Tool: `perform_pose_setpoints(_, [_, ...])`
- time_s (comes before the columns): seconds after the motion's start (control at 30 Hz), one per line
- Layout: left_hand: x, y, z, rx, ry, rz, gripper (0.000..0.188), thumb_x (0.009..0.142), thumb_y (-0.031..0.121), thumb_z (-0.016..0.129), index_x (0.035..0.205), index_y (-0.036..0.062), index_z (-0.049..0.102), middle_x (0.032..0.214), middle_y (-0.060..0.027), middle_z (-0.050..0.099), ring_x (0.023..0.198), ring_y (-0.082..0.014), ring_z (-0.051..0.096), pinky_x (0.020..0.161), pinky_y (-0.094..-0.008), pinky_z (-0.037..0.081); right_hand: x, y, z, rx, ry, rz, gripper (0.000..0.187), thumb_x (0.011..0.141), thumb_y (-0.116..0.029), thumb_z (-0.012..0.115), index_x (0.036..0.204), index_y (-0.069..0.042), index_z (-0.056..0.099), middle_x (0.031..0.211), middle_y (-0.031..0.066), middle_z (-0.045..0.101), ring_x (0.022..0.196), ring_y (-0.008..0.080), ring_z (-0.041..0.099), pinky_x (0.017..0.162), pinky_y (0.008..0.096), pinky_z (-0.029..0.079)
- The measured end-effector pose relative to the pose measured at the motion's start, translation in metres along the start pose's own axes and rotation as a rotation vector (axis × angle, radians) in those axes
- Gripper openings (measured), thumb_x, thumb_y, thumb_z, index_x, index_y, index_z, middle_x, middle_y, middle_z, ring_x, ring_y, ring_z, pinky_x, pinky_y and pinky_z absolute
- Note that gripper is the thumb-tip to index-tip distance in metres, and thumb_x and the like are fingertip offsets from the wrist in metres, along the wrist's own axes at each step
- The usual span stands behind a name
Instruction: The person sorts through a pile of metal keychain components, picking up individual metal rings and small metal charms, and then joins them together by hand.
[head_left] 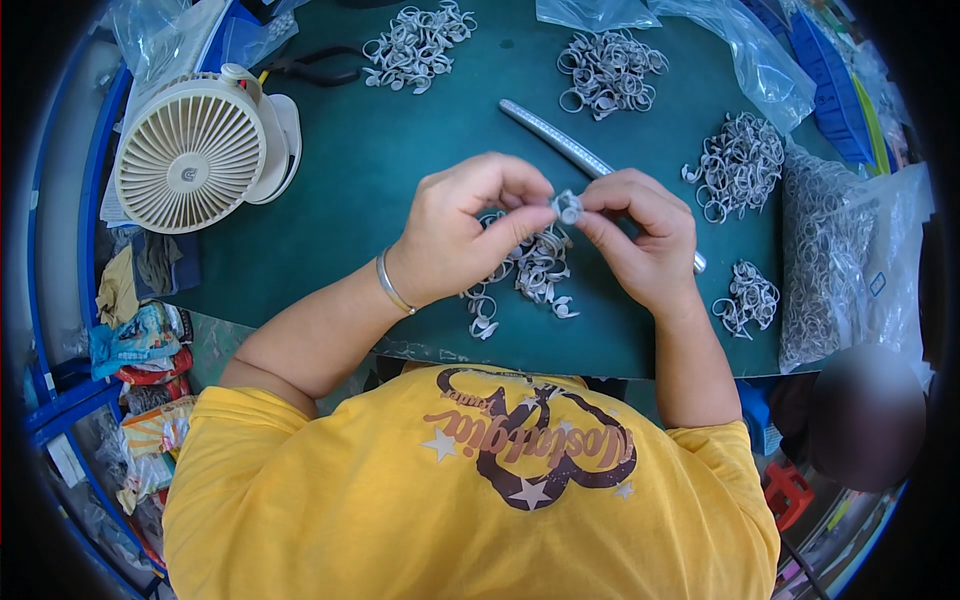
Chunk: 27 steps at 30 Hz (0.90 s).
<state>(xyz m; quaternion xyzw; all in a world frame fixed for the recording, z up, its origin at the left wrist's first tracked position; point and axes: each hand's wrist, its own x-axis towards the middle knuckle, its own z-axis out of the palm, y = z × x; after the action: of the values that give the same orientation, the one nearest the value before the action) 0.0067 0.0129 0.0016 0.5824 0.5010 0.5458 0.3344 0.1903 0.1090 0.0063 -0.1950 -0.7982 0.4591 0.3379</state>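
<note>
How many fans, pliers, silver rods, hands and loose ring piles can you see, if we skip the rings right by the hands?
Fan: 1
Pliers: 1
Silver rod: 1
Hands: 2
Loose ring piles: 4
Total: 9

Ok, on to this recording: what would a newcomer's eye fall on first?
Probably the bright yellow T-shirt filling the lower middle, then the small grey ring pinched near the centre between the left hand and right hand. The cream clip fan at upper left also stands out, as does the clear plastic bag packed with grey rings at the right.
</note>
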Motion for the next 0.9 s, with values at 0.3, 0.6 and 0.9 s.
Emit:
perform_pose_setpoints(0.3, [0.009, -0.004, -0.011, 0.284, -0.207, 0.033, 0.024, 0.074, 0.007, 0.077, 0.094, 0.003, 0.065, 0.096, -0.0079, 0.06, 0.079, -0.0161, 0.059, 0.07, -0.0247, 0.048, -0.004, -0.011, -0.007, -0.342, -0.164, 0.152, 0.016, 0.076, 0.004, 0.064, 0.091, 0.0, 0.067, 0.091, 0.0142, 0.063, 0.082, 0.0318, 0.062, 0.072, 0.0374, 0.05])
perform_pose_setpoints(0.6, [0.007, -0.007, -0.014, 0.387, -0.333, 0.096, 0.013, 0.073, 0.008, 0.075, 0.08, 0.004, 0.064, 0.083, -0.0075, 0.061, 0.077, -0.0236, 0.06, 0.068, -0.032, 0.049, -0.004, -0.006, -0.003, -0.281, -0.293, 0.071, 0.014, 0.077, 0.0, 0.066, 0.091, 0.0, 0.067, 0.092, 0.014, 0.062, 0.087, 0.0309, 0.059, 0.075, 0.0354, 0.048])
perform_pose_setpoints(0.9, [0.005, 0.006, -0.002, 0.171, -0.161, -0.029, 0.028, 0.07, 0.01, 0.08, 0.091, 0.001, 0.063, 0.086, -0.0072, 0.064, 0.08, -0.0167, 0.063, 0.072, -0.0284, 0.052, -0.007, -0.01, 0.001, 0.216, -0.141, 0.536, 0.013, 0.083, -0.004, 0.069, 0.094, 0.003, 0.068, 0.078, 0.0027, 0.067, 0.07, 0.0051, 0.059, 0.062, 0.02, 0.048])
